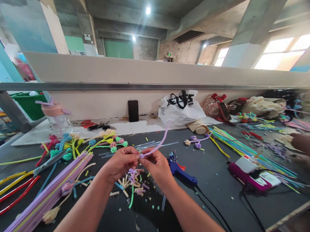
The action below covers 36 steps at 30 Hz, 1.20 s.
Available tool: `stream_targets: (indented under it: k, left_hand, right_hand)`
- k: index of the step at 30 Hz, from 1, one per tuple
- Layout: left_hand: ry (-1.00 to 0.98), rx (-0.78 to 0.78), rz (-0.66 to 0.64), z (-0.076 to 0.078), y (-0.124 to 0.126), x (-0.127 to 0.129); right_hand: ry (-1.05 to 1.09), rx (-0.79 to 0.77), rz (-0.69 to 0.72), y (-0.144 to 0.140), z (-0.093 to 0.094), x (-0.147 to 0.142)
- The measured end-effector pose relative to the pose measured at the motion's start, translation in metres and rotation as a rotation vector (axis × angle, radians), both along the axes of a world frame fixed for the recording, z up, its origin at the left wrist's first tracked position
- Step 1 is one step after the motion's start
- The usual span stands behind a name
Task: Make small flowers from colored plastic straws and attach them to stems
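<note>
Both hands meet above the middle of the dark tabletop, pinching one purple pipe cleaner [161, 143]. My left hand [123, 162] is closed at its lower end, where a small purple bunch shows between the fingertips. My right hand [156, 166] also grips there with thumb and fingers, and the free length curves up to the right. Beneath the hands lie short cut pipe cleaner pieces [138, 180] in purple, cream and green. A blue glue gun [185, 174] rests just right of my right hand, its cord trailing toward the front edge.
Long purple pipe cleaners [47, 199] and red and yellow-handled scissors [18, 185] lie left. Finished coloured flower stems [111, 142] sit behind. A phone [133, 111] leans against the back panel beside a white bag [181, 108]. At right are a magenta device [252, 174] and another person's hand [307, 145].
</note>
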<state>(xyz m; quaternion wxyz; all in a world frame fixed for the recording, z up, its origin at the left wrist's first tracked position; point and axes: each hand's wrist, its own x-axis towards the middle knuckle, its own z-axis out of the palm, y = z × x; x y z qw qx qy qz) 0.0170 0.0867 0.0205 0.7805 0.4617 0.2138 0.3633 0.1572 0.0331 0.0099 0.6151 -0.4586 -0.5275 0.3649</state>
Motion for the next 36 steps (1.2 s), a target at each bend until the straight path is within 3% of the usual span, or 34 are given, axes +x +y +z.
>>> stream_targets:
  k: [10, 21, 27, 32, 36]
  left_hand:
    - [0.016, -0.006, 0.003, 0.001, -0.002, 0.0]
    - [0.023, -0.023, -0.028, 0.0, -0.001, -0.001]
    - [0.026, 0.004, -0.001, 0.001, 0.0, -0.003]
    - [0.174, 0.061, 0.059, -0.001, 0.009, -0.012]
    - [0.266, 0.112, 0.098, -0.003, 0.015, -0.016]
  right_hand:
    - [0.067, -0.031, 0.063, -0.001, 0.004, -0.002]
    - [-0.097, 0.07, 0.071, -0.003, 0.005, 0.001]
    - [-0.025, -0.049, 0.09, -0.002, 0.009, 0.002]
    - [-0.411, -0.129, 0.014, 0.002, 0.002, 0.01]
    - [-0.674, 0.129, -0.111, -0.003, 0.005, 0.013]
